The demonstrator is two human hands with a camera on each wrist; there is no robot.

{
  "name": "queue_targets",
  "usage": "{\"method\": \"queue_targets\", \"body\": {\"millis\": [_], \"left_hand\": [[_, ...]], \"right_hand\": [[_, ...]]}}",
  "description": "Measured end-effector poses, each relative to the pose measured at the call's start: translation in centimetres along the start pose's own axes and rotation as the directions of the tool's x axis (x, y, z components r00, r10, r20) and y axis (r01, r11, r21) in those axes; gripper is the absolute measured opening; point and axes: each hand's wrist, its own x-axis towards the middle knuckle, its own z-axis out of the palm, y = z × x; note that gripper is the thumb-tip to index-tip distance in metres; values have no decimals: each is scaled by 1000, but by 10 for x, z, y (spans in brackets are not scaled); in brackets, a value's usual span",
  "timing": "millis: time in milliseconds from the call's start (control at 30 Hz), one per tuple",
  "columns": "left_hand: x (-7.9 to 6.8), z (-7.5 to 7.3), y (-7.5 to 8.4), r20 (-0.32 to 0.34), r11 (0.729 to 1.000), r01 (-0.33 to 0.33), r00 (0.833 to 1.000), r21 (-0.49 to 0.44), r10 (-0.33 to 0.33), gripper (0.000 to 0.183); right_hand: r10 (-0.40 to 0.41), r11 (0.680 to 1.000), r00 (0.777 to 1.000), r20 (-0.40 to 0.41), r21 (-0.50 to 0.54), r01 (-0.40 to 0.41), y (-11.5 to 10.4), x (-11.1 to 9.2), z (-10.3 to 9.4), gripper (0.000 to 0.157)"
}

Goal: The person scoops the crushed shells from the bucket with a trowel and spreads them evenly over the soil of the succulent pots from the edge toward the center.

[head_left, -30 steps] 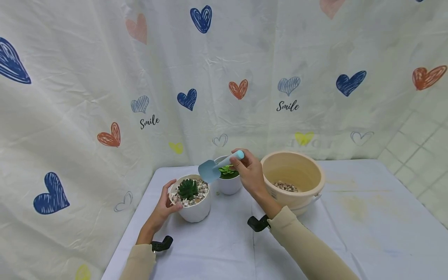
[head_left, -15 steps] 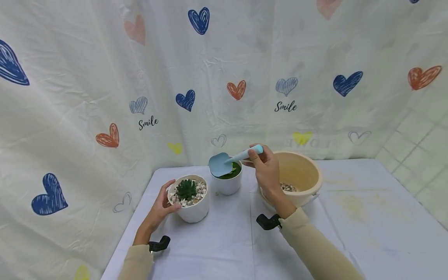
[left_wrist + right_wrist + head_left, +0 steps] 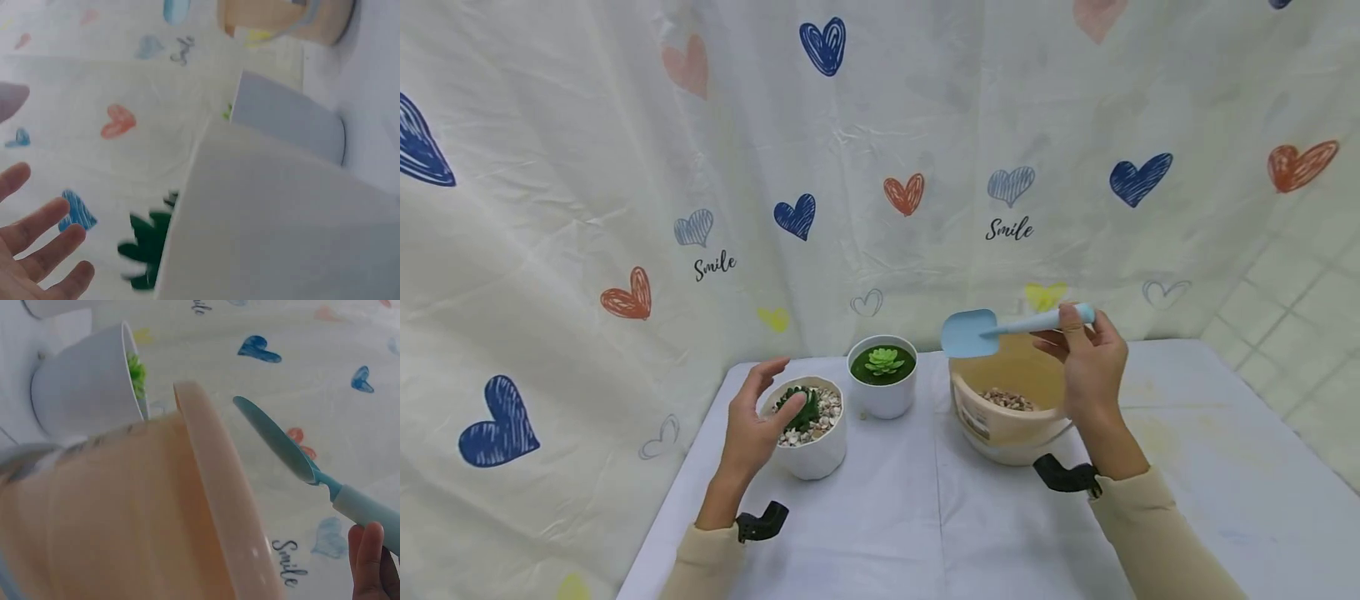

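My right hand point(image 3: 1092, 367) grips the handle of a light blue hand trowel point(image 3: 970, 333), held level above the beige bucket point(image 3: 1011, 433). Pebbles point(image 3: 1009, 400) lie at the bottom of that bucket. On the left, my left hand point(image 3: 756, 425) hovers over the near white pot point(image 3: 812, 454), fingers spread and holding nothing; the left wrist view shows them apart from the rim. A dark green succulent point(image 3: 801, 410), partly behind my thumb, stands in that pot among pale pebbles point(image 3: 829, 408). In the right wrist view the trowel blade point(image 3: 275, 437) is beyond the bucket's rim point(image 3: 219, 481).
Behind the near pot stands a second white pot point(image 3: 886, 398) with a light green succulent point(image 3: 883, 361). A white cloth covers the table point(image 3: 880, 517). The heart-printed curtain point(image 3: 925, 275) hangs directly behind the table's back edge.
My right hand has carried the trowel rightward, from beside the near pot to above the bucket. My left hand has let go of the near pot's rim and lifted.
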Motion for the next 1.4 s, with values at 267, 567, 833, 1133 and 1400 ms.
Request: {"method": "queue_targets", "body": {"millis": [267, 567, 833, 1133, 1400], "left_hand": [[10, 63, 36, 23, 983, -164, 986, -86, 167, 37], [19, 145, 37, 219, 955, 74, 976, -287, -9, 31], [22, 207, 34, 294, 908, 216, 950, -359, -109, 48], [23, 237, 36, 320, 858, 311, 929, -409, -185, 59], [19, 239, 36, 351, 836, 345, 915, -426, -199, 59]], "right_hand": [[60, 987, 997, -50, -147, -66, -13, 13, -45, 29], [131, 684, 979, 159, -729, 26, 1, 16, -45, 43], [115, 445, 947, 300, -868, 221, 18, 25, -36, 34], [191, 416, 888, 417, -854, 312, 25, 30, -25, 36], [276, 443, 849, 450, -844, 304, 27, 33, -28, 35]]}}
